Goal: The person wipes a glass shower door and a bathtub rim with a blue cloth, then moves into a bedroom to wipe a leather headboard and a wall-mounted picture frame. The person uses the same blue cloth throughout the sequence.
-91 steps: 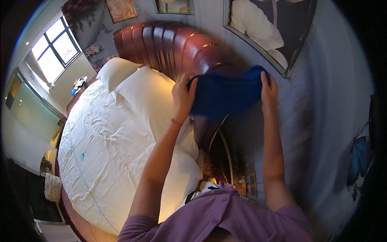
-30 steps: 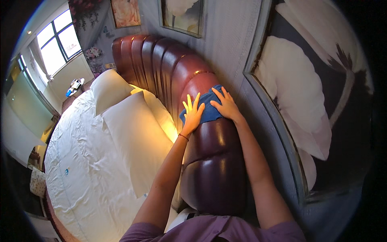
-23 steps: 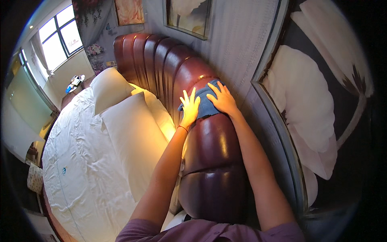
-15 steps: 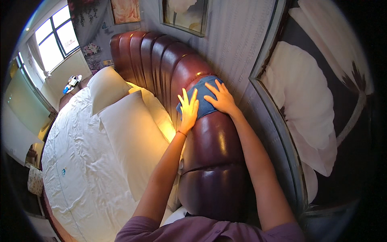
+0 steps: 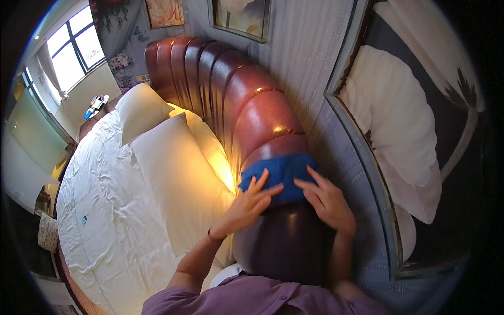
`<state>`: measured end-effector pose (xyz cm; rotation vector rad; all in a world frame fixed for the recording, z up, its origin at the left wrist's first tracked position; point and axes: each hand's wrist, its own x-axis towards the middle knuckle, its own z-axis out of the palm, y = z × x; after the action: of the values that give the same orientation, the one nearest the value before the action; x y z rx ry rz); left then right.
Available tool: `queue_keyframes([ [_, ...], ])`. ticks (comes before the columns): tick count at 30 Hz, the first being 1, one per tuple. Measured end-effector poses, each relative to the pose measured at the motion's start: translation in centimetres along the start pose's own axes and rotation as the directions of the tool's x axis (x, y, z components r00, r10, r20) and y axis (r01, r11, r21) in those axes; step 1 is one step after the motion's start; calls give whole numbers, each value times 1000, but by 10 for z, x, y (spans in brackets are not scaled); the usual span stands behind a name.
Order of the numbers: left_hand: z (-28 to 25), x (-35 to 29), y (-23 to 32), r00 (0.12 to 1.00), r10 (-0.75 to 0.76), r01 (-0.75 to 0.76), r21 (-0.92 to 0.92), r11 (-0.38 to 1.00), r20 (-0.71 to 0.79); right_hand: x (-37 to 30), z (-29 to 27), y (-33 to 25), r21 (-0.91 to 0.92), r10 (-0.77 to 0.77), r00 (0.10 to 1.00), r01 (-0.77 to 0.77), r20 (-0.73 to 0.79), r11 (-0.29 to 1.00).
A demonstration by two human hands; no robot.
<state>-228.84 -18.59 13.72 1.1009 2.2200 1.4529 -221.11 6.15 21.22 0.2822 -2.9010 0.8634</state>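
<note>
A blue cloth [image 5: 281, 169] lies spread across the top of the padded, dark red leather headboard [image 5: 268, 116]. At the cloth's near left part is my left hand [image 5: 251, 206], fingers stretched out and apart over it. My right hand [image 5: 329, 203] is at the cloth's right end, its fingers likewise extended onto the fabric. Neither hand is wrapped round anything. Part of the cloth's near edge is hidden by my fingers.
Left of the headboard is a round bed with a white sheet [image 5: 100, 210] and white pillows [image 5: 168, 173]. Close on the right hangs a large framed flower picture [image 5: 399, 121]. A small side table [image 5: 100, 107] with items stands by the window [image 5: 76, 42].
Both hands and the blue cloth have moved back along the headboard toward me. My elbows are now more bent, and the leather farther along is uncovered.
</note>
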Motion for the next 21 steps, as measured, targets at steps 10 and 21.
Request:
queue_keyframes([
  [10, 15, 89, -68, 946, 109, -62, 160, 985, -304, 72, 51, 67, 136, -4, 977, 33, -212, 990],
  [21, 48, 29, -50, 933, 133, -41, 267, 963, -334, 19, 45, 35, 39, -31, 997, 34, -67, 999],
])
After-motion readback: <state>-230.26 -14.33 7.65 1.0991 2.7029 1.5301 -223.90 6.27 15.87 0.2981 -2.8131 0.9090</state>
